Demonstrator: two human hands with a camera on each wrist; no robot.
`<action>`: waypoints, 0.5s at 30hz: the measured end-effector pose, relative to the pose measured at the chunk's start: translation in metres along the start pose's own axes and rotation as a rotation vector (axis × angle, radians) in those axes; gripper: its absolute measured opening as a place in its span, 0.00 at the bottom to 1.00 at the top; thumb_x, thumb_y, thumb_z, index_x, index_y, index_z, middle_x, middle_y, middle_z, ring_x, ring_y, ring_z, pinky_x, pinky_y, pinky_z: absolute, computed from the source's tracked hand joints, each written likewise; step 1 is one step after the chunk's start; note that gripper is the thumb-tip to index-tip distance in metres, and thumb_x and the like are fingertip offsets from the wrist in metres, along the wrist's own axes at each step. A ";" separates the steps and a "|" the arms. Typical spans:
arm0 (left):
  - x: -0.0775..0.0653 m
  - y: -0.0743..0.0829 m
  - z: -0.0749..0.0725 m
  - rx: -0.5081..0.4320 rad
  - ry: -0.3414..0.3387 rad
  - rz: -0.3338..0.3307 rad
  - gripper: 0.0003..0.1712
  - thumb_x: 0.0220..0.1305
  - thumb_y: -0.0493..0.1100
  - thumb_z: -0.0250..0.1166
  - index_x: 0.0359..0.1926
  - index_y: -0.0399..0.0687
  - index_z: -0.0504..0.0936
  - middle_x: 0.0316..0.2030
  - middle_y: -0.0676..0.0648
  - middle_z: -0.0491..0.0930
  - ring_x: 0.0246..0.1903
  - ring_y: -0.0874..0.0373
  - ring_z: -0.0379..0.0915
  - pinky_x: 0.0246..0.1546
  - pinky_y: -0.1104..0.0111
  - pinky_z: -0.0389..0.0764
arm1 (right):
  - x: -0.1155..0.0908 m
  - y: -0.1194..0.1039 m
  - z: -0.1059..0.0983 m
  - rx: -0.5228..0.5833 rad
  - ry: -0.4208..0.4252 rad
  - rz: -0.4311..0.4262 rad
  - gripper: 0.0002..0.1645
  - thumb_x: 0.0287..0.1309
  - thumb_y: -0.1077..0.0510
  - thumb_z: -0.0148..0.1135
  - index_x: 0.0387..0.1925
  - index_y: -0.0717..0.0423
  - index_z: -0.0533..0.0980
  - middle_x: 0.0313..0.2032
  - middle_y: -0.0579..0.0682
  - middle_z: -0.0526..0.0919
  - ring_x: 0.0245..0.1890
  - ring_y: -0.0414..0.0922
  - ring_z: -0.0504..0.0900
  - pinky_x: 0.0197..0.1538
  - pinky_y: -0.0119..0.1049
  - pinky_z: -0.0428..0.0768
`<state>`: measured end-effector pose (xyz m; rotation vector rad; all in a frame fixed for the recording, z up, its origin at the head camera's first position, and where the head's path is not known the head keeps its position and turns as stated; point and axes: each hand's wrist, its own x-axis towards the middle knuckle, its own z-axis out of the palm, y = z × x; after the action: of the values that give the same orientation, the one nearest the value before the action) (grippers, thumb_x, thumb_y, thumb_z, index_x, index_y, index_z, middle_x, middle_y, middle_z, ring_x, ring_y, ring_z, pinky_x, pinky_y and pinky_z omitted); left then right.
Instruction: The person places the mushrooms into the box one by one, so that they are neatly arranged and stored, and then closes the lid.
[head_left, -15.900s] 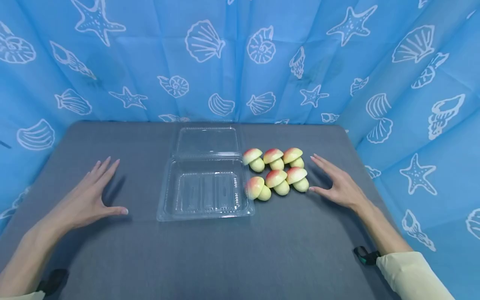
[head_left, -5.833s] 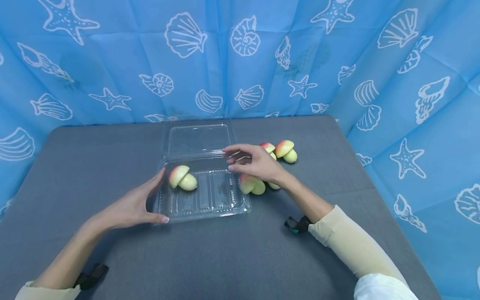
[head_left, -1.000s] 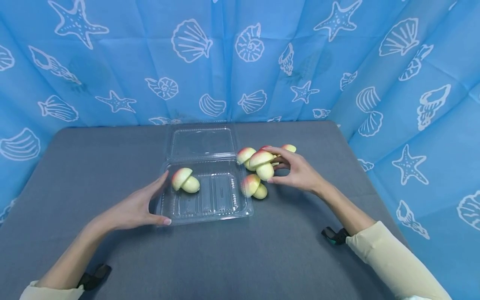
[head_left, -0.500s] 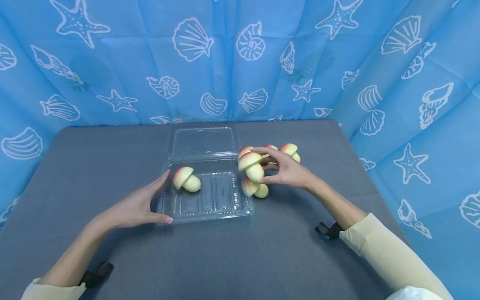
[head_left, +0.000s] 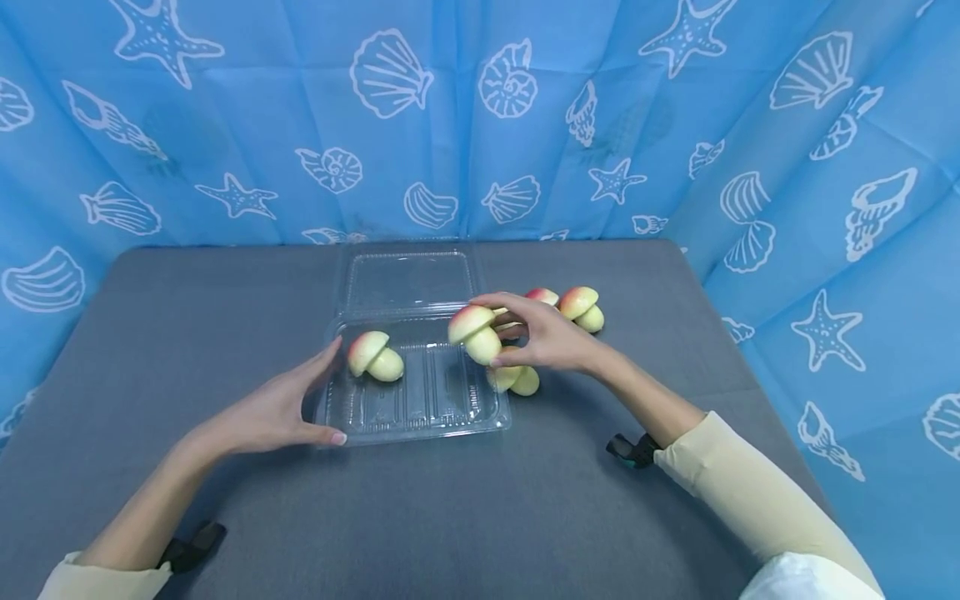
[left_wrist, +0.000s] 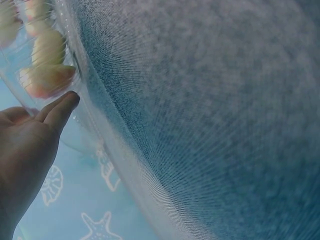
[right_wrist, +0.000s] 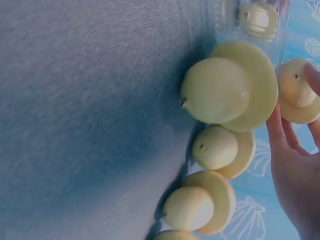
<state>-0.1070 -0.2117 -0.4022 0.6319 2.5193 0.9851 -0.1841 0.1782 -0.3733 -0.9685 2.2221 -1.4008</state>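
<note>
My right hand (head_left: 547,333) pinches a toy mushroom (head_left: 476,333) with a yellow stem and a red-tinged cap, held above the right rim of a clear plastic clamshell box (head_left: 420,433). In the right wrist view the held mushroom (right_wrist: 297,82) sits between thumb and fingers. Another mushroom (head_left: 375,357) lies in the box's left part. My left hand (head_left: 270,408) lies at the box's left side, thumb and fingers spread and fairly straight, fingertips at its edge. The left wrist view shows the left hand (left_wrist: 30,155) close to the clear wall.
More mushrooms lie right of the box: one (head_left: 581,308) at the back right, one (head_left: 517,379) by the box's right edge, others partly behind my right hand. The box's lid (head_left: 412,279) is folded back flat. A blue shell-patterned curtain (head_left: 465,125) borders the grey table (head_left: 465,517).
From both hands apart and all mushrooms on the table, one mushroom came into the box and my left hand to its side. Lately my right hand carried a second mushroom leftward over the box's rim.
</note>
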 end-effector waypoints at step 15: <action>0.000 0.001 0.001 -0.009 0.003 -0.004 0.74 0.47 0.62 0.79 0.80 0.48 0.36 0.77 0.35 0.41 0.74 0.34 0.41 0.68 0.37 0.51 | 0.023 -0.007 0.018 -0.015 -0.081 0.024 0.48 0.49 0.69 0.75 0.71 0.56 0.65 0.68 0.52 0.69 0.62 0.51 0.76 0.59 0.36 0.78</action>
<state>-0.1062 -0.2106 -0.4017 0.6231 2.5160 0.9958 -0.1868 0.1484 -0.3737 -0.9829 2.1807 -1.3135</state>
